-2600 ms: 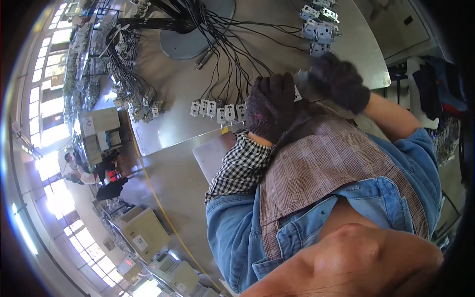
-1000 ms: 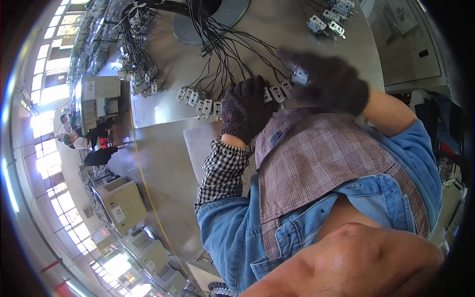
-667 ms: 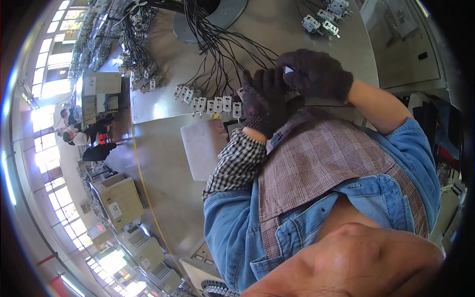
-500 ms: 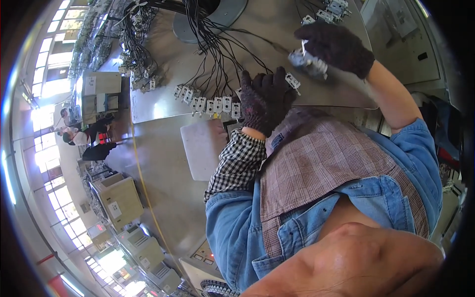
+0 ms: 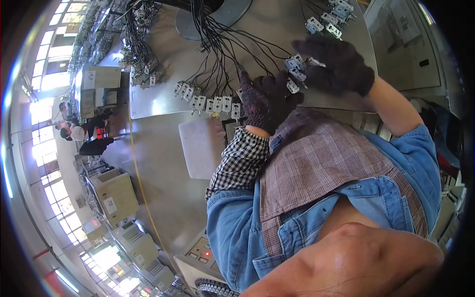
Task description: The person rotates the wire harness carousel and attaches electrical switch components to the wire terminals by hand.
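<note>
Dark knitted gloves cover both my hands. My left hand (image 5: 269,101) lies with fingers spread over the right part of a row of small metal-and-white connector blocks (image 5: 217,104), each on a black wire. Part of the row is hidden under the glove, and one block (image 5: 292,86) shows beside its fingertips. My right hand (image 5: 336,64), slightly smeared by motion, has thumb and fingers apart beside a pair of bluish-grey connector blocks (image 5: 295,64). A pale metal piece (image 5: 315,62) shows in the gap between thumb and fingers; it does not look gripped.
Black wires (image 5: 222,44) fan out from a round grey base (image 5: 188,27) on the metal table. More blocks (image 5: 341,10) lie at the far right, others (image 5: 143,76) at the left. A pale board (image 5: 200,148) sits below the table's near edge. People (image 5: 84,128) are in the left background.
The right hand has moved slightly down, and the blocks that were blurred beside it now sit nearer my left fingertips. More blocks show at the far right. The left hand stays nearly in place.
</note>
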A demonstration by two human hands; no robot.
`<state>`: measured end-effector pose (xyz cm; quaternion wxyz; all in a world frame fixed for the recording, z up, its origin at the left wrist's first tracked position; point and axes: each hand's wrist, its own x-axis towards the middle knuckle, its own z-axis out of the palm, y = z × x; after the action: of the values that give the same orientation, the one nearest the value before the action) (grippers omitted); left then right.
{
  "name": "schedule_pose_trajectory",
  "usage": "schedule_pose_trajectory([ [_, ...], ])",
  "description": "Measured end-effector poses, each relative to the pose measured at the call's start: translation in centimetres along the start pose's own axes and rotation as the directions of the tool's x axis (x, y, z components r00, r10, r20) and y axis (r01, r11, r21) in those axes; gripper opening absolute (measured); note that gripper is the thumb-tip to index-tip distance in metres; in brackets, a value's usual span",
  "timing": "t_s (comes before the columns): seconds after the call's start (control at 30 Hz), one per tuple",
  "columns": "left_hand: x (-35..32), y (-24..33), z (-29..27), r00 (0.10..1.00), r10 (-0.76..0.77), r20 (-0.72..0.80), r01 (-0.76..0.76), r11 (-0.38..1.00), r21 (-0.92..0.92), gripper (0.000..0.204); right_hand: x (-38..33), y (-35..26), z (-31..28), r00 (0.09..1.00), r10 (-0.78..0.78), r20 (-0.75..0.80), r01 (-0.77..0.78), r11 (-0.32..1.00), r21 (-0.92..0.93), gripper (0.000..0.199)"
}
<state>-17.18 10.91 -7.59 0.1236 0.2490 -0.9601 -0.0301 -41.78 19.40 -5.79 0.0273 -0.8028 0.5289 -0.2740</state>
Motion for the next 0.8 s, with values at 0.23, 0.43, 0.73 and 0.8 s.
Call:
schedule_pose_trajectory([
  [0.23, 1.1, 1.9, -0.3, 0.996, -0.013, -0.090, 0.011, 1.000, -0.026, 0.069, 1.0, 0.6, 5.3, 0.983, 0.150, 0.104, -0.129, 0.974, -0.186, 0.051],
  [0.43, 1.6, 1.7, 0.0, 0.986, -0.105, 0.126, 0.116, 0.989, -0.090, 0.072, 1.0, 0.5, 3.5, 0.930, 0.083, 0.358, 0.067, 0.919, -0.389, 0.038],
  [0.73, 0.9, 1.1, 0.1, 0.999, 0.000, 0.039, 0.003, 0.997, -0.081, 0.054, -1.4, 0.1, 7.4, 0.946, -0.279, -0.162, 0.125, 0.780, -0.613, 0.077],
  [0.8, 1.0, 1.2, -0.1, 1.000, -0.009, 0.027, 0.011, 0.996, -0.093, 0.054, -0.2, 0.4, 6.4, 0.948, -0.277, -0.156, 0.191, 0.888, -0.419, 0.065],
])
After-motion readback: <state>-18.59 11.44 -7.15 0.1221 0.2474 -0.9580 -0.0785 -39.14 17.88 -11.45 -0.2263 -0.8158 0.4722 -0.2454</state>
